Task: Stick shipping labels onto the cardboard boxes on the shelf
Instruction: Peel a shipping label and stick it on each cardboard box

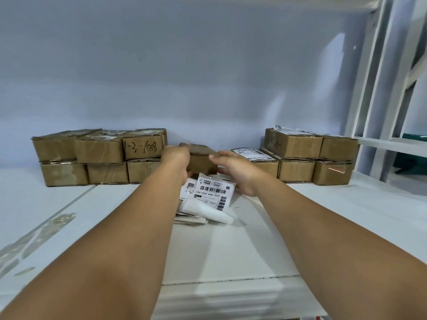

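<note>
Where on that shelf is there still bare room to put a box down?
Bare white shelf lies right of the right forearm, before the right stack of brown cardboard boxes, and front left, before the left stack. Crowded: the middle, where the left hand and right hand hold a small brown box beside the pile of white shipping labels.

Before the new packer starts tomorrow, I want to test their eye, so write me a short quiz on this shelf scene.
1. True or false: the left grip and right grip hold one cardboard box.
2. Where do the loose labels lie? A on the left stack; B on the shelf, nearer the person than the held box; C on the floor.
3. Fill in: the labelled boxes stand on the ___ side.
Key: 1 true; 2 B; 3 right.
</note>
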Tool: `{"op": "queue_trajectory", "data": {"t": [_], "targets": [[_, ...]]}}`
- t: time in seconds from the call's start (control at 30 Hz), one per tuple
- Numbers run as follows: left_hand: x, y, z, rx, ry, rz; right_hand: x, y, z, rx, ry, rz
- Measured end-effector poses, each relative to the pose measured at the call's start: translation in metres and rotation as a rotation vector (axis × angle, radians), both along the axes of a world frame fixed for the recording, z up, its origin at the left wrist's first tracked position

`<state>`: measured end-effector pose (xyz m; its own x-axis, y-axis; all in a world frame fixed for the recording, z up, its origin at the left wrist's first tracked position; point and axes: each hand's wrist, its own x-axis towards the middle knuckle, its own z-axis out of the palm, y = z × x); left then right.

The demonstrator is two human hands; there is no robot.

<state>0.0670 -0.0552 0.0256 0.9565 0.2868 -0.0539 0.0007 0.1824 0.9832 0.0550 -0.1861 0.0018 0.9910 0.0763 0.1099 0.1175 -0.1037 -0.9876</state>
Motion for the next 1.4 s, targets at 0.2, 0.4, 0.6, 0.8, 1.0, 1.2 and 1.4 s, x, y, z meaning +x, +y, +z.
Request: {"op": "queue_trajectory", "data": {"t": [0.2,0.4,0.6,0.8,1.0,1.2,1.4], "targets": [[-0.005,0.002,0.002,-0.072,0.070,-0.020,-0.006,-0.006,0.010,0.198,-0.080,-0.032],[-0.018,-0.004,0.021,-0.116,-0.132,-0.038,-0.009,-0.006,0.020,0.408,-0.223,-0.033],[-0.045,-0.024,0.031,0.155,-0.389,-0.316,-0.015,-0.015,0.028,0.577,-0.255,-0.022],[-0.048,-0.025,0.032,0.019,-0.442,-0.331,-0.027,-0.021,0.029,0.656,-0.184,-0.003],[-0.058,-0.033,0.032,0.158,-0.401,-0.516,-0.046,-0.056,0.030,0.567,-0.178,0.017],[-0.066,-0.052,0.019,0.255,-0.261,-0.787,-0.074,-0.113,0.023,0.379,-0.044,0.170],[-0.066,-0.062,0.010,0.258,-0.172,-0.757,-0.075,-0.111,0.015,0.317,-0.045,0.111]]}}
